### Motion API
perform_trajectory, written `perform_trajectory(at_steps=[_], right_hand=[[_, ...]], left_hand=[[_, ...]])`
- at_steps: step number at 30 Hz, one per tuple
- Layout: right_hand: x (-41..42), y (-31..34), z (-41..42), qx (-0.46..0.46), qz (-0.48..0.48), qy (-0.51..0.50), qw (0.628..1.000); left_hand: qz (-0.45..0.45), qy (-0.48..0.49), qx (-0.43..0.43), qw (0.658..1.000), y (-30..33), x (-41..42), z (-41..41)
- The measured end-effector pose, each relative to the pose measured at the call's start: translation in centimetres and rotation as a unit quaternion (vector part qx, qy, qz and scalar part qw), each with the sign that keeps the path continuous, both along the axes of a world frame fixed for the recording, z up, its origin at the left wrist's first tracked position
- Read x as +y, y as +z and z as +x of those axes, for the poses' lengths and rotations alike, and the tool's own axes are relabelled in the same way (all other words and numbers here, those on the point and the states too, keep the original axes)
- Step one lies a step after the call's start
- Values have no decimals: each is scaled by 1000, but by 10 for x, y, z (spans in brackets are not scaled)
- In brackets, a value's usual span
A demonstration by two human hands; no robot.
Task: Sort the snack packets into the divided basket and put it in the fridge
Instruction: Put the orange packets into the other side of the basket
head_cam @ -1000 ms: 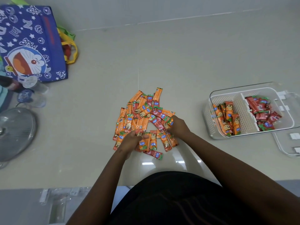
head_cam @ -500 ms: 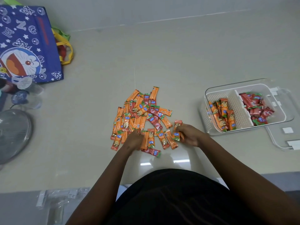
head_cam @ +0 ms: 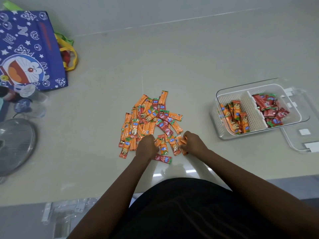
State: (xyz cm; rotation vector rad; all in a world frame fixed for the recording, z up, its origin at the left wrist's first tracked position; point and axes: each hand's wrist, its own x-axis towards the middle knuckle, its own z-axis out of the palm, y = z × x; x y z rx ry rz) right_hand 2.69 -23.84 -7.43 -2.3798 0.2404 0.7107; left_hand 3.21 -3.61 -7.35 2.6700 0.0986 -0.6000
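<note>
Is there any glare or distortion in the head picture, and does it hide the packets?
Head view: bright glare patches on the table lie just below the packet pile, hiding no packets; wide-angle bending curves the table's far edge and the divided basket; print on most packets is too soft to read.

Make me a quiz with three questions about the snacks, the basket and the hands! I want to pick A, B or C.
1. Where is the basket?
A. right of the snack pile
B. left of the pile
C. on the blue bag

2. What colour are the packets in the basket's right part?
A. orange
B. red
C. blue

3. What is the right hand doing?
A. resting flat
B. holding orange packets
C. lifting the basket

Answers:
1 A, it sits right of the pile.
2 B, that part holds red ones.
3 B, its fingers curl round orange packets.
</note>
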Motion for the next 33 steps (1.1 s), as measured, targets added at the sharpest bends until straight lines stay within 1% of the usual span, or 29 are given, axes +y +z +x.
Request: perform_trajectory(at_steps=[2, 4, 5, 6, 8, 9, 11, 13, 15, 18, 19, 20, 21, 23, 25, 27, 29, 30, 31, 33], right_hand=[[7, -2, -4, -46, -19, 27, 998], [9, -4, -6, -60, -25, 30, 997], [9, -6, -6, -57, -26, 30, 998], [9, -7, -5, -51, -26, 32, 998], [4, -7, -4, -37, -34, 28, 998], [2, -7, -3, -28, -40, 31, 998], [-3, -8, -2, -3, -44, 46, 998], [-5, -9, -1, 16, -22, 41, 999], [-7, -8, 1, 37, 43, -20, 998], [-10, 0, 4, 14, 134, -117, 984], [-11, 3, 6, 1, 151, -136, 979], [-12, 6, 9, -6, 165, -155, 974], [-13, 9, 13, -4, 181, -174, 968], [-15, 12, 22, 6, 210, -198, 957], [-14, 11, 33, 0, 203, -198, 959], [-9, 10, 42, -22, 138, -159, 977], [-2, 7, 52, -45, 62, -106, 991], [3, 5, 55, -56, 37, -85, 994], [7, 2, 58, -67, 17, -66, 995], [15, -3, 62, -85, -20, -27, 996]], left_hand=[[-25, 13, 18, 999, 0, 3, 4], [-67, 38, 42, 996, 2, 7, 8], [-103, 64, 63, 991, 2, 8, 9], [-157, 108, 92, 977, 4, 10, 10], [-267, 224, 153, 925, 10, 12, 11], [-300, 261, 174, 901, 13, 14, 12], [-342, 295, 197, 870, 17, 15, 12], [-383, 310, 210, 845, 20, 12, 13], [-428, 326, 224, 812, 23, 6, 13], [-493, 364, 248, 750, 25, -1, 13], [-505, 374, 254, 735, 23, -1, 14], [-503, 379, 257, 733, 21, -1, 16], [-490, 378, 257, 742, 20, -2, 17], [-431, 369, 243, 787, 17, -3, 18], [-387, 335, 234, 826, 13, -6, 18], [-323, 273, 208, 882, 3, -8, 17], [-213, 204, 138, 946, -5, -9, 15], [-168, 182, 100, 964, -6, -11, 14], [-137, 165, 73, 974, -7, -13, 12], [-94, 140, 46, 985, -4, -16, 10]])
